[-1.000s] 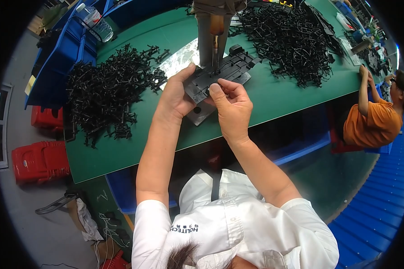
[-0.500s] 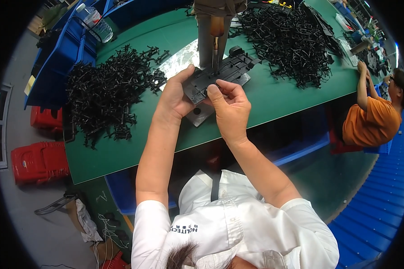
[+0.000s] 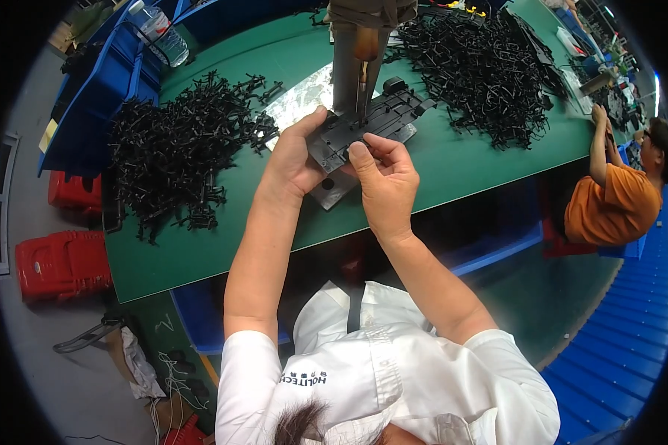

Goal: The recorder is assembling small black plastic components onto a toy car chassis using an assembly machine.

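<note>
A flat black plastic plate (image 3: 341,140) with moulded ribs, looking like a toy-car chassis, lies tilted under the upright machine. My left hand (image 3: 293,157) grips its left end, thumb along the far side and fingers underneath. At its near edge my right hand (image 3: 388,182) is closed, thumb and forefinger pinched on the plate; whether a small piece sits between them is hidden. The machine's thin metal tip (image 3: 362,89) points down and touches or nearly touches the plate's upper face. Below shows part of a grey metal base (image 3: 331,195) with a round hole.
Heaps of small black plastic parts lie on the green table (image 3: 274,230): a left pile (image 3: 171,148) and a right pile (image 3: 482,74). Blue bins (image 3: 100,104) and a water bottle (image 3: 159,33) stand far left. A person in orange (image 3: 616,204) sits at right.
The view has shifted slightly. Both hands keep their hold on the plate, and the right thumb and forefinger have barely moved. The plate stays under the tip.
</note>
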`<state>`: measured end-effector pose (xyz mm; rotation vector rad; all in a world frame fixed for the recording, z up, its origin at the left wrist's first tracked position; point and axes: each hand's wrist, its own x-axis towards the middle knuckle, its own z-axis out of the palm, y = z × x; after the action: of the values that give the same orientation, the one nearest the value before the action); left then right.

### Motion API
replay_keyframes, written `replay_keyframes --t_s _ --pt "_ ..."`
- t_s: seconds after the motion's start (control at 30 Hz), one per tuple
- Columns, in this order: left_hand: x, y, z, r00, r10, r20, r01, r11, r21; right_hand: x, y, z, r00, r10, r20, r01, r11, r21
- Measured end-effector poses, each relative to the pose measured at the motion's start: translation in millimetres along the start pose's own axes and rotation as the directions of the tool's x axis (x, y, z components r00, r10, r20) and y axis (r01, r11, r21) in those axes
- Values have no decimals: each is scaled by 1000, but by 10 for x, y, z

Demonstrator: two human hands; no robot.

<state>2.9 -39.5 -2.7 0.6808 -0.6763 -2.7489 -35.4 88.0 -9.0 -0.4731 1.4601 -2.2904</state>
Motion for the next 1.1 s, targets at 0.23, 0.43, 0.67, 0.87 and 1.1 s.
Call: replay_keyframes --t_s 0.23,0.43,0.67,0.87,1.1 --pt "-1 -11 -4 1000 14 -18 -14 1000 -5 -9 8 -9 1000 -6 4 6 1000 -2" --pt "-10 -19 15 1000 20 -13 -20 1000 6 -21 -39 -2 1000 13 4 -13 1000 27" --pt "-13 -20 4 1000 26 -2 -26 1000 3 -22 -21 -18 1000 9 16 -9 1000 27" --pt "-43 -35 51 999 49 -19 -49 999 10 -36 -7 -48 1000 20 17 -21 999 38" --pt "-42 -22 45 999 43 -20 -43 999 16 -19 -5 -35 1000 30 9 -30 999 35"
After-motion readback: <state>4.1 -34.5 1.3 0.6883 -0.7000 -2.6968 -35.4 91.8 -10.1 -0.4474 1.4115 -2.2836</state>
